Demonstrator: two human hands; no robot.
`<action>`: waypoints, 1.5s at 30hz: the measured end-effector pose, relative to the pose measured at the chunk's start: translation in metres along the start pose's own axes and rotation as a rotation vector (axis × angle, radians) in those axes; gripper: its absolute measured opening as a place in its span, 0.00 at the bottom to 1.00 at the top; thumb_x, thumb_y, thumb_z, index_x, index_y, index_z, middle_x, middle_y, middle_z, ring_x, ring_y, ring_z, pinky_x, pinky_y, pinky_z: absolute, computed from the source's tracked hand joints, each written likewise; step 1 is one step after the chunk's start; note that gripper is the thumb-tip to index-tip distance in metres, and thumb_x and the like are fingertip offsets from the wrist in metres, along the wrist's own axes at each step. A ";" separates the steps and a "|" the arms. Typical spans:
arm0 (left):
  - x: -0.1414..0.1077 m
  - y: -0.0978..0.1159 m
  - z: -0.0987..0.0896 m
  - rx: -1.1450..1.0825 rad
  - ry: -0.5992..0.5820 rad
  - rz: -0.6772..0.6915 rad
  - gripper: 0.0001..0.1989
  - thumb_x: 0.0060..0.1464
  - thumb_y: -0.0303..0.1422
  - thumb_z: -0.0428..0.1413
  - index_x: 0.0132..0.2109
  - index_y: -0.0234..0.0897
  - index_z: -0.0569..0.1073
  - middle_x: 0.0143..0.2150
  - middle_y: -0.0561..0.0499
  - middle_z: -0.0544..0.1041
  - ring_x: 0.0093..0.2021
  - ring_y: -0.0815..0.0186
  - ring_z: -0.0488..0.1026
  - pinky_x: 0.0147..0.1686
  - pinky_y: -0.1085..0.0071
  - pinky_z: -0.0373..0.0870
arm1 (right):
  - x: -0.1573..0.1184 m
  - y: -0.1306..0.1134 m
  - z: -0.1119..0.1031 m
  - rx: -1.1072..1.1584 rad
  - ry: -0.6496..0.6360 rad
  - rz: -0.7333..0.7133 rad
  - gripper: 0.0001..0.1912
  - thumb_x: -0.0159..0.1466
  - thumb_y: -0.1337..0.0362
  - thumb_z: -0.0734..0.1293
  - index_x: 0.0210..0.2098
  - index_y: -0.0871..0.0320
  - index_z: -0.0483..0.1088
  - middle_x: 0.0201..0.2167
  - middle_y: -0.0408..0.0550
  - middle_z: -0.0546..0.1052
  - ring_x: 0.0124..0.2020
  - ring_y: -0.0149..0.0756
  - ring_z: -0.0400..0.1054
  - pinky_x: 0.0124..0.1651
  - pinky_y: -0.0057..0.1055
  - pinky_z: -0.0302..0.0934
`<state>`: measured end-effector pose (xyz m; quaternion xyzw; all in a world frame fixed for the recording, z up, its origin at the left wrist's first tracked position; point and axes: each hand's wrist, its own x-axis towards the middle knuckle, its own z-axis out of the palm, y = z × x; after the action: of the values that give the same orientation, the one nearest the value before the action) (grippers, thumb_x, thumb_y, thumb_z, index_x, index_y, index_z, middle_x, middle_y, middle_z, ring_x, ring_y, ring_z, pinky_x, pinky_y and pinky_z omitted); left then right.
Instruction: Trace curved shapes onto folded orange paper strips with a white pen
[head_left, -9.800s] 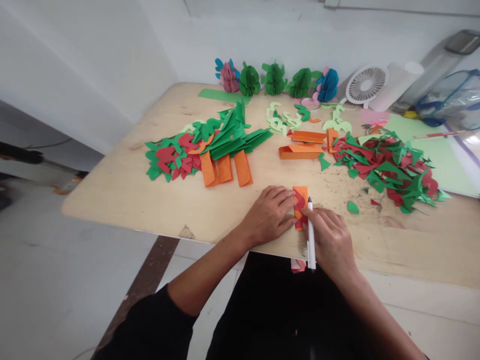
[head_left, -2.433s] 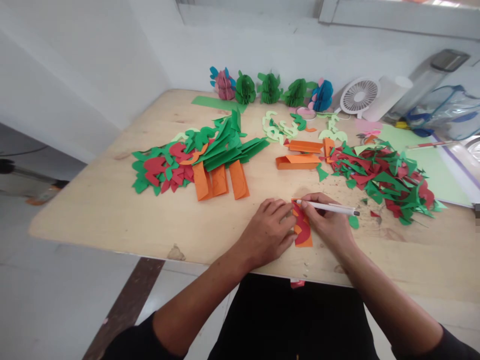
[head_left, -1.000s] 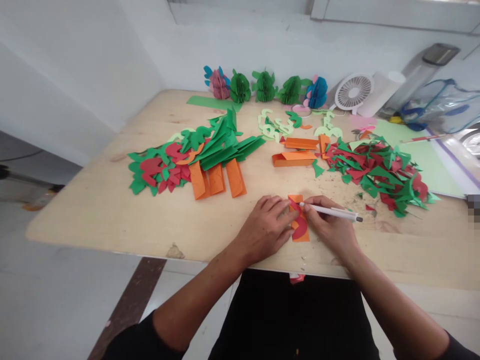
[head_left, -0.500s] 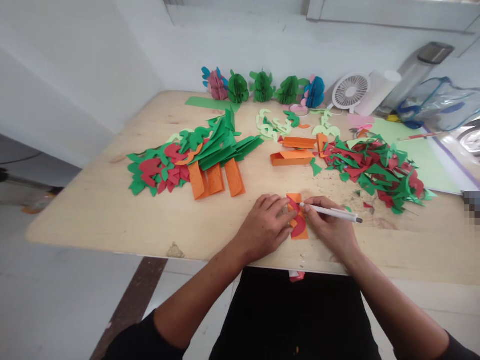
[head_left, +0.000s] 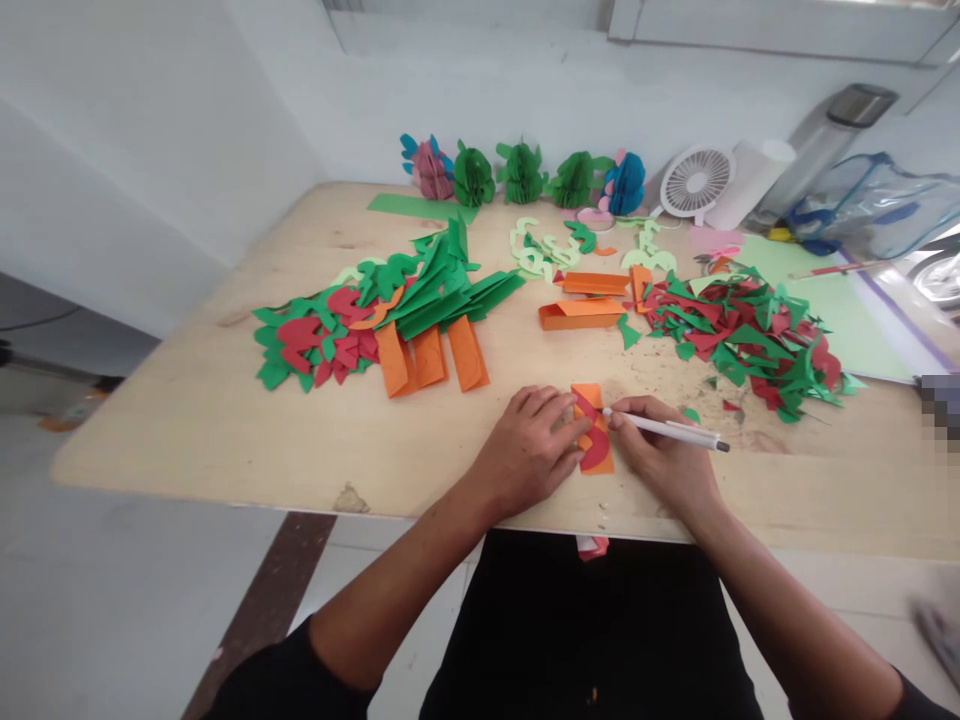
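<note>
A red paper cutout (head_left: 598, 453) with curved edges lies on an orange paper strip (head_left: 590, 392) near the table's front edge. My left hand (head_left: 531, 445) rests flat over the left side of both, its fingertips pressing on them. In my right hand (head_left: 670, 465) a white pen (head_left: 667, 428) is gripped between thumb and fingers. The pen's tip points left, at the right edge of the red cutout. Part of the cutout is hidden under my left fingers.
Left lies a pile of green folded paper (head_left: 450, 290), red cutouts (head_left: 300, 338) and folded orange strips (head_left: 469, 355). Right is a heap of red and green scraps (head_left: 750, 335). Behind stand paper honeycomb figures (head_left: 521, 175), a small white fan (head_left: 697, 182) and a bottle (head_left: 817, 150).
The pen tip has shifted slightly to the right against the paper. My left hand stays in place on the cutout. A blurred shoe-like shape now shows at the lower right edge.
</note>
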<state>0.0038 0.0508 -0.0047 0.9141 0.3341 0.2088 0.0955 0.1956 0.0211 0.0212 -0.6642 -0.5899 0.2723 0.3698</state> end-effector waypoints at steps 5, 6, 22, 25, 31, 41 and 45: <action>0.000 0.000 0.000 0.008 0.002 0.001 0.15 0.62 0.35 0.51 0.52 0.37 0.75 0.55 0.40 0.73 0.56 0.52 0.66 0.60 0.49 0.61 | -0.002 0.001 -0.001 -0.001 0.004 0.012 0.14 0.60 0.52 0.67 0.33 0.56 0.75 0.27 0.46 0.79 0.23 0.32 0.67 0.26 0.27 0.62; 0.000 0.000 0.000 0.012 0.004 0.005 0.15 0.62 0.35 0.51 0.52 0.37 0.75 0.55 0.40 0.73 0.56 0.52 0.66 0.60 0.49 0.61 | -0.002 0.000 -0.001 -0.004 0.006 0.013 0.14 0.60 0.52 0.67 0.33 0.56 0.75 0.26 0.45 0.78 0.22 0.32 0.67 0.26 0.27 0.61; -0.001 0.000 0.001 0.014 0.027 0.015 0.15 0.63 0.35 0.51 0.52 0.39 0.76 0.55 0.41 0.73 0.56 0.52 0.66 0.59 0.50 0.62 | -0.006 0.001 -0.002 -0.023 -0.005 0.040 0.15 0.60 0.51 0.66 0.34 0.56 0.75 0.26 0.45 0.78 0.22 0.31 0.67 0.27 0.28 0.58; -0.001 0.000 0.001 0.009 0.023 0.013 0.15 0.62 0.35 0.51 0.52 0.39 0.76 0.56 0.41 0.72 0.56 0.52 0.66 0.59 0.50 0.62 | -0.007 0.000 -0.003 -0.022 0.002 0.030 0.15 0.59 0.50 0.67 0.33 0.56 0.75 0.27 0.46 0.79 0.23 0.32 0.68 0.27 0.28 0.59; -0.001 -0.001 0.001 0.012 0.013 0.009 0.15 0.61 0.34 0.52 0.52 0.39 0.76 0.56 0.41 0.72 0.56 0.52 0.66 0.59 0.50 0.63 | -0.009 -0.001 -0.004 -0.010 0.003 0.003 0.13 0.60 0.52 0.67 0.32 0.56 0.75 0.29 0.47 0.80 0.26 0.34 0.70 0.30 0.29 0.62; -0.003 -0.001 0.004 0.011 0.039 0.018 0.15 0.62 0.35 0.52 0.52 0.38 0.76 0.56 0.41 0.72 0.56 0.52 0.65 0.59 0.50 0.63 | -0.011 0.001 -0.004 -0.018 -0.019 0.028 0.13 0.58 0.53 0.67 0.32 0.57 0.75 0.26 0.47 0.80 0.24 0.33 0.69 0.27 0.28 0.62; -0.002 -0.001 0.004 0.010 0.044 0.019 0.15 0.62 0.34 0.52 0.52 0.38 0.76 0.56 0.40 0.72 0.56 0.52 0.65 0.59 0.51 0.63 | -0.011 0.001 -0.004 -0.005 -0.030 0.055 0.14 0.58 0.53 0.67 0.33 0.57 0.75 0.27 0.47 0.79 0.24 0.32 0.68 0.26 0.27 0.61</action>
<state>0.0031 0.0502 -0.0090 0.9129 0.3285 0.2280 0.0815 0.1975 0.0095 0.0222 -0.6769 -0.5776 0.2908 0.3515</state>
